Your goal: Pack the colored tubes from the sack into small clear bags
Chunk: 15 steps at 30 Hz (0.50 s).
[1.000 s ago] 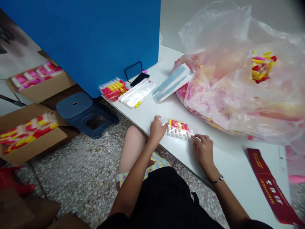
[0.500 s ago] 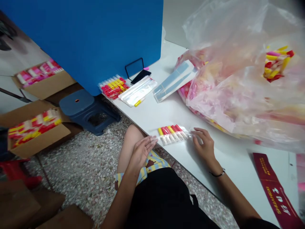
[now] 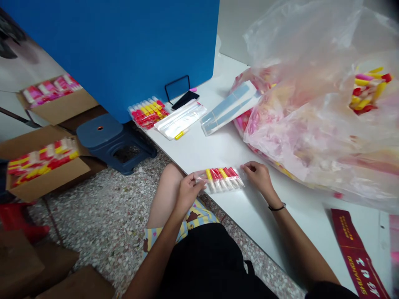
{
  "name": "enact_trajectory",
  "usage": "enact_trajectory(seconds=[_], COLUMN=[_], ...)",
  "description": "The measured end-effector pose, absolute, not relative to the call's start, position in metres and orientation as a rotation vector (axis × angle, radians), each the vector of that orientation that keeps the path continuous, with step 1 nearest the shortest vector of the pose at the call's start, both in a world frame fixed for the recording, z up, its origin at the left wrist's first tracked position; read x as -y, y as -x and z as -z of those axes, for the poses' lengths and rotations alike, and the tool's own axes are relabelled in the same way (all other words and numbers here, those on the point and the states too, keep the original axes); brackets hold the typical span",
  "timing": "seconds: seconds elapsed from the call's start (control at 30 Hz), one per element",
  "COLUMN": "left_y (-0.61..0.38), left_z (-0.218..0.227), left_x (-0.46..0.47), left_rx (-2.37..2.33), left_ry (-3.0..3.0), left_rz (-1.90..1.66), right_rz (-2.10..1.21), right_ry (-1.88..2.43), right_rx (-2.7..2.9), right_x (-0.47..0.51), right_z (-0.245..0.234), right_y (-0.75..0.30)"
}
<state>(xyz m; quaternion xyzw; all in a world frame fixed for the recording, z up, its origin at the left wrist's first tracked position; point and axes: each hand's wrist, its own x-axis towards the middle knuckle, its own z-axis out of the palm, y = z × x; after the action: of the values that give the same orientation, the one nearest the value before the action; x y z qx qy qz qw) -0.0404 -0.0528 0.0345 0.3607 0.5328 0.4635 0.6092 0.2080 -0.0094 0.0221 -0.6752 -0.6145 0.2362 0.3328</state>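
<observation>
A clear plastic bag of markers (image 3: 225,179) with red and yellow caps spans the space between my hands, at the front edge of the white table (image 3: 224,145). My left hand (image 3: 188,192) pinches its left end between thumb and fingers. At the bag's right end, the fingers of my right hand (image 3: 258,177) are closed on the plastic corner. Inside, the markers lie side by side in a row, caps toward the far side.
Flat clear bags (image 3: 181,119), a loose yellow marker (image 3: 180,135), packed markers (image 3: 146,112) and a phone (image 3: 186,99) lie farther back. A large plastic sack (image 3: 311,124) fills the right. Boxes (image 3: 50,178) and a blue stool (image 3: 102,133) stand left; a maroon strip (image 3: 352,249) lies right.
My left hand's fingers have gone from stretched flat to pinching the bag's left end. My right hand has shifted slightly left and closed on the right end.
</observation>
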Motion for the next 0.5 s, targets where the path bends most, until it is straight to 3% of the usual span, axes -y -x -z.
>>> enact_trajectory(seconds=[0.37, 0.5], left_y=[0.043, 0.038], left_z=[-0.041, -0.041], left_x=[0.060, 0.055], left_rx=[-1.059, -1.125], left_ry=[-0.892, -0.848], left_rz=[-0.831, -0.923], right_rz=[-0.458, -0.581], right_ry=[1.716, 1.677], right_rx=[1.780, 1.646], right_x=[-0.001, 0.000], right_z=[-0.022, -0.017], right_y=[-0.235, -0.232])
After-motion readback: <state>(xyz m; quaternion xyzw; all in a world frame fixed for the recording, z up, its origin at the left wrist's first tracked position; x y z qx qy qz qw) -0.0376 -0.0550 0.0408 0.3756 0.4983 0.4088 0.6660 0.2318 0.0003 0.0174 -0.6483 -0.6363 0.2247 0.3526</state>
